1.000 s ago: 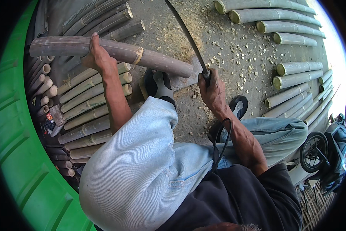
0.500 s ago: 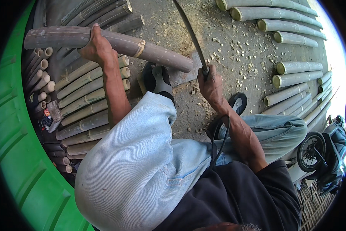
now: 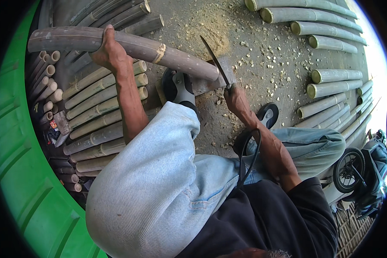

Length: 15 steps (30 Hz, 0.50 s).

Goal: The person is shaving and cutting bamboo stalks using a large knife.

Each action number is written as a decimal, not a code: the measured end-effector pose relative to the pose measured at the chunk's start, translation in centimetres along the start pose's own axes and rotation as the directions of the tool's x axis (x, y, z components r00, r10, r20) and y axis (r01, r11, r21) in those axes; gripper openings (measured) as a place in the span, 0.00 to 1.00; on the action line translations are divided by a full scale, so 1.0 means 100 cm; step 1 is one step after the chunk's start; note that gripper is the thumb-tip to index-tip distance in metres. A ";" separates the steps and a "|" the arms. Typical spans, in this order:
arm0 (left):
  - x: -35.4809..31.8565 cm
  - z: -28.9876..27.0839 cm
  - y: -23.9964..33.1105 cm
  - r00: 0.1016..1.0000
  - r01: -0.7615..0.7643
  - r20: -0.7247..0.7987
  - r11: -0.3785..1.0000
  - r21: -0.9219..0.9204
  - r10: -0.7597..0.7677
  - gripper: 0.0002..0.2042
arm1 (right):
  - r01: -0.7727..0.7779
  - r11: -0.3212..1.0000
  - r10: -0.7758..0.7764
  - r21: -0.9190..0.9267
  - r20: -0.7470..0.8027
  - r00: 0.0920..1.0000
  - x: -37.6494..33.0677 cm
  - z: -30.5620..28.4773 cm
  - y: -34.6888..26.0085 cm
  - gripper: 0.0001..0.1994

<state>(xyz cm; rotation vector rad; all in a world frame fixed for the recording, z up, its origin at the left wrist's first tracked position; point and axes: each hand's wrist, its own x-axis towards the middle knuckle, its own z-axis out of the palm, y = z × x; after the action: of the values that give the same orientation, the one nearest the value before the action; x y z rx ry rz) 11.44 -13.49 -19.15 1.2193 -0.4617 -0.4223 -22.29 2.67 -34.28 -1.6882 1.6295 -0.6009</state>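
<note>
My left hand (image 3: 111,51) is wrapped around a thick brown bamboo pole (image 3: 137,46), its thumb over the top. The pole slants from the upper left down to the right, and a pale ring marks its node. Its right end meets a flat wooden block (image 3: 211,81) on the ground between my feet. In my right hand (image 3: 237,99) is the handle of a machete (image 3: 214,56), closed in my fingers. The dark blade points up and to the left, just beside the pole's right end. Whether the edge touches the bamboo I cannot tell.
Cut bamboo poles (image 3: 96,98) lie stacked on the left, with others (image 3: 312,15) spread at the upper right. Wood chips (image 3: 262,60) and sawdust (image 3: 213,36) litter the ground. A green corrugated panel (image 3: 25,180) borders the left; a wheeled vehicle (image 3: 349,170) stands at the lower right.
The machete has come down, its blade now lower and tilted left near the pole's end. My right hand has dropped slightly; my left hand keeps its hold on the bamboo pole.
</note>
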 end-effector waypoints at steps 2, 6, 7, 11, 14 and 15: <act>0.005 -0.003 -0.003 0.996 -0.088 -0.002 0.996 0.031 0.088 0.21 | -0.082 0.992 0.094 -0.093 0.139 0.986 0.004 0.002 0.000 0.12; 0.016 -0.021 0.001 0.999 -0.046 0.002 0.998 0.051 0.046 0.22 | -0.005 0.997 0.006 0.079 -0.010 1.000 0.020 -0.027 -0.081 0.11; 0.017 -0.024 0.000 0.999 -0.036 0.001 0.998 0.056 0.036 0.22 | -0.009 0.997 0.010 0.080 -0.004 1.000 0.020 -0.031 -0.092 0.11; 0.013 -0.018 -0.002 1.000 0.005 0.009 1.000 0.020 -0.006 0.23 | 0.107 0.992 -0.097 0.070 -0.142 0.985 0.010 -0.015 -0.058 0.11; 0.007 -0.012 -0.003 0.998 -0.052 0.025 0.998 0.041 0.051 0.24 | -0.041 0.996 0.051 -0.073 0.134 0.990 0.009 -0.002 -0.024 0.12; 0.005 -0.015 0.002 0.998 -0.055 0.024 0.998 0.043 0.054 0.24 | -0.040 0.997 0.050 -0.070 0.136 0.989 0.007 -0.002 -0.027 0.12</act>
<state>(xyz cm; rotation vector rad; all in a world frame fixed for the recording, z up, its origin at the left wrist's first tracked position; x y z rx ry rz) 12.68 -12.58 -19.34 1.2426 -0.5247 -0.3819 -20.62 1.78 -32.23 -1.6973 1.6001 -0.4019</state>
